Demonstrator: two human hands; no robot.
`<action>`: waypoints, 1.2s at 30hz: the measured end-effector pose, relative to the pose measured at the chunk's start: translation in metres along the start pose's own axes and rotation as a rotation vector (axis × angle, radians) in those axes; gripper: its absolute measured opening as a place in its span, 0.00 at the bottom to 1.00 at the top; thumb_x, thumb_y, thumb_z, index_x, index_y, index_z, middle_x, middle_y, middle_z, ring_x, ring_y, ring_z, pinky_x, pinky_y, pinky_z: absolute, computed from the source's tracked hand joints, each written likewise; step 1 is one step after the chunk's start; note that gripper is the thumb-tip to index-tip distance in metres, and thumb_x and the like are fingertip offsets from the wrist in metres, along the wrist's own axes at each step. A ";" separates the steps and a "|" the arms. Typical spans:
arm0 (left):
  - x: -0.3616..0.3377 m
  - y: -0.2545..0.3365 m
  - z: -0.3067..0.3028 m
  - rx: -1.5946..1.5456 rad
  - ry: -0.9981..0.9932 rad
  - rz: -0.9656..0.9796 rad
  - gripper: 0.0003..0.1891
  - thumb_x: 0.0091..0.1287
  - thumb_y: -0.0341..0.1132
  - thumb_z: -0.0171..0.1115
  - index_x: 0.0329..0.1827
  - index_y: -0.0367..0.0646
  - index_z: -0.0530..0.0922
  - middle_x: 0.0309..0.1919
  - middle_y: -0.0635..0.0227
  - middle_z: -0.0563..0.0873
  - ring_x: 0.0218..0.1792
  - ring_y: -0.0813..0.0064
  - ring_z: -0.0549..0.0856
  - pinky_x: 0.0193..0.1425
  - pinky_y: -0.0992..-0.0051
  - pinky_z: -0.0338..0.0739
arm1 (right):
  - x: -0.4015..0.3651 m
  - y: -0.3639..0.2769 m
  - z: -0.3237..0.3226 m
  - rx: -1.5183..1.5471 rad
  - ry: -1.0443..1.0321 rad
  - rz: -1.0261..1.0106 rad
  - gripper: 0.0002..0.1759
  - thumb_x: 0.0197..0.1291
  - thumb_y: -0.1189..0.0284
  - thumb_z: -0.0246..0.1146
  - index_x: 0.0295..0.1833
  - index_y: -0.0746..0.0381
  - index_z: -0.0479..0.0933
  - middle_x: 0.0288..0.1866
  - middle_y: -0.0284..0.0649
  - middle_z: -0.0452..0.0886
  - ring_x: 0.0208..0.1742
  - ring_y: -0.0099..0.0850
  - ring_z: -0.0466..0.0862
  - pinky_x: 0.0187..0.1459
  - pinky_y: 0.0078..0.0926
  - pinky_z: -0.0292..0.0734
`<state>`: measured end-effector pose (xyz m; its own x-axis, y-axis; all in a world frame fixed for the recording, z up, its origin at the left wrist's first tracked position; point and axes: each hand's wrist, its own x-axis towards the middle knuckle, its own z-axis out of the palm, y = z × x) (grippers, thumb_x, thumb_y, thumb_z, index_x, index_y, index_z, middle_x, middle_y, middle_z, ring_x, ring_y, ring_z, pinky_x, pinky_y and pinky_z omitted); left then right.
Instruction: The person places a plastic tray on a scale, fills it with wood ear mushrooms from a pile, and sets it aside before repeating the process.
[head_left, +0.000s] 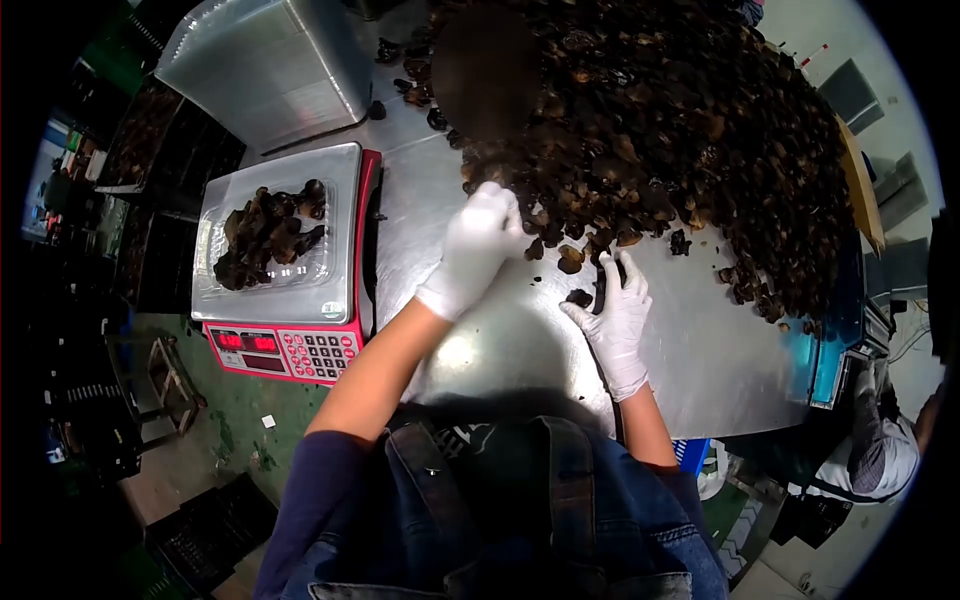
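Observation:
A large heap of dark brown, wrinkled pieces like dried fungus (pixel 640 130) covers the far part of the metal table (pixel 500 350). My left hand (pixel 483 240), in a white glove, is at the heap's near left edge with its fingers curled together; what it holds, if anything, is hidden. To the right, my gloved right hand (pixel 615 320) rests by the near edge of the heap, thumb and fingers apart, beside a few dark pieces. On the red scale (pixel 280 315) at the left, a clear plastic tray (pixel 318 262) holds a small pile of the pieces (pixel 268 235).
A tall stack of clear plastic trays (pixel 270 70) stands behind the scale. Dark crates (pixel 160 200) are at the far left. A blue container (pixel 835 350) is by the table's right end, and another person (pixel 870 450) is at the lower right.

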<state>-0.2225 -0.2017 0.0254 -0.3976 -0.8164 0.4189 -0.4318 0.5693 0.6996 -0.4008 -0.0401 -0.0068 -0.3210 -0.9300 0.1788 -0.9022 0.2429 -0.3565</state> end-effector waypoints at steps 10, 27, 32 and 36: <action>-0.048 -0.032 -0.036 0.213 -0.058 -0.253 0.04 0.64 0.29 0.62 0.37 0.40 0.76 0.37 0.57 0.79 0.38 0.52 0.82 0.42 0.60 0.77 | 0.009 -0.006 0.000 0.287 0.182 -0.022 0.12 0.52 0.79 0.68 0.42 0.60 0.76 0.42 0.43 0.81 0.42 0.43 0.84 0.44 0.36 0.79; -0.029 -0.027 0.008 0.517 -0.196 -0.003 0.08 0.64 0.28 0.55 0.41 0.41 0.82 0.41 0.57 0.82 0.44 0.59 0.83 0.45 0.65 0.83 | 0.050 -0.010 0.022 0.091 -0.009 0.029 0.17 0.59 0.68 0.68 0.53 0.60 0.83 0.46 0.46 0.87 0.45 0.46 0.87 0.49 0.37 0.81; -0.021 0.008 -0.062 0.031 0.039 -0.026 0.01 0.62 0.27 0.60 0.34 0.43 0.78 0.36 0.59 0.77 0.43 0.58 0.82 0.46 0.60 0.79 | 0.068 -0.099 -0.014 0.675 -0.068 -0.014 0.11 0.66 0.79 0.64 0.53 0.66 0.80 0.43 0.35 0.85 0.39 0.22 0.79 0.45 0.21 0.77; -0.017 0.008 -0.184 -0.102 0.361 0.039 0.07 0.60 0.21 0.61 0.39 0.40 0.82 0.37 0.61 0.82 0.37 0.67 0.84 0.44 0.70 0.79 | 0.093 -0.203 -0.040 1.016 -0.265 0.009 0.13 0.66 0.78 0.64 0.55 0.65 0.79 0.48 0.34 0.83 0.42 0.20 0.79 0.44 0.19 0.77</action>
<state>-0.0703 -0.2007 0.1305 -0.0934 -0.7864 0.6107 -0.3317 0.6029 0.7256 -0.2593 -0.1653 0.1186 -0.1424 -0.9898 0.0091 -0.1947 0.0190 -0.9807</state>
